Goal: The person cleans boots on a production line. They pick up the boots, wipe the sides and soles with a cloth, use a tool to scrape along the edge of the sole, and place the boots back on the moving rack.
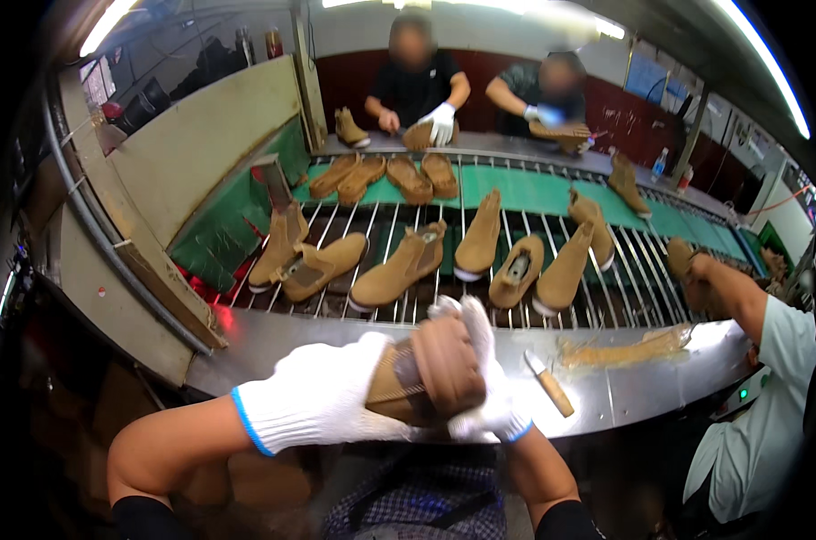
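At the near edge of the steel counter (624, 391), support the tan-and-brown boot (439, 369) from both sides, clasped snugly between the white-gloved left hand (336, 389) and the white-gloved right hand (496, 396). Best to press evenly, firm enough to prevent slipping yet gentle on the surface, and to turn clear of the wooden-handled knife (550, 385) lying to the right.
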A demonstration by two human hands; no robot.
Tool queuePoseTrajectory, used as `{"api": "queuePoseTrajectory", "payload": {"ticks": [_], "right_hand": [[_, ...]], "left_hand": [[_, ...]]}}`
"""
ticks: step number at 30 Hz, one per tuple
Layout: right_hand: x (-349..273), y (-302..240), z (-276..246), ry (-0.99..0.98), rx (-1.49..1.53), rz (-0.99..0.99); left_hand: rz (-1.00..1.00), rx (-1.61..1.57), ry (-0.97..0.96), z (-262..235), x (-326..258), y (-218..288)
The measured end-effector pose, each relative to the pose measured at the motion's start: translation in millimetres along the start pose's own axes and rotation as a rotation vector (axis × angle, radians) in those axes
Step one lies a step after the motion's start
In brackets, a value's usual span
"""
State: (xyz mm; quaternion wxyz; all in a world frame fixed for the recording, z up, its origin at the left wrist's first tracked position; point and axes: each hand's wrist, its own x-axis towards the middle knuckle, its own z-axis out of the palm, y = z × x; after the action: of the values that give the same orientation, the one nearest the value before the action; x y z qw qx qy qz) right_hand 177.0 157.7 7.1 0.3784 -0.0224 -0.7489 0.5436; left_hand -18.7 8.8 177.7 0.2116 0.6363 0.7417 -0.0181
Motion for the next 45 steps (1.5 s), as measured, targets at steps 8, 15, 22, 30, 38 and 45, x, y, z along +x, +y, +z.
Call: {"api": "queuePoseTrajectory", "payload": {"ticks": [8, 15, 22, 30, 38, 45], "right_hand": [[-33, -79, -22, 0.078, -0.195, -0.309], [-37, -6, -6, 0.8, 1.141, -0.245], [-18, -40, 41, 0.662, 1.105, -0.219], [-16, -71, 22, 0.414, 0.502, -0.132], [-30, -74, 16, 0.501, 0.411, -0.067], [-32, -110, -5, 0.251, -0.281, -0.171]], "left_hand": [[0.261, 0.152, -0.058, 2, -1, 45], [0.223, 0.053, 0.12, 20, -21, 18], [0.241, 0.126, 0.103, 26, -21, 28], [0.412, 0.161, 0.129, 16, 3, 39], [0.65, 0.017, 0.145, 25, 23, 33], [0.461, 0.281, -0.183, 10, 37, 57]]}}
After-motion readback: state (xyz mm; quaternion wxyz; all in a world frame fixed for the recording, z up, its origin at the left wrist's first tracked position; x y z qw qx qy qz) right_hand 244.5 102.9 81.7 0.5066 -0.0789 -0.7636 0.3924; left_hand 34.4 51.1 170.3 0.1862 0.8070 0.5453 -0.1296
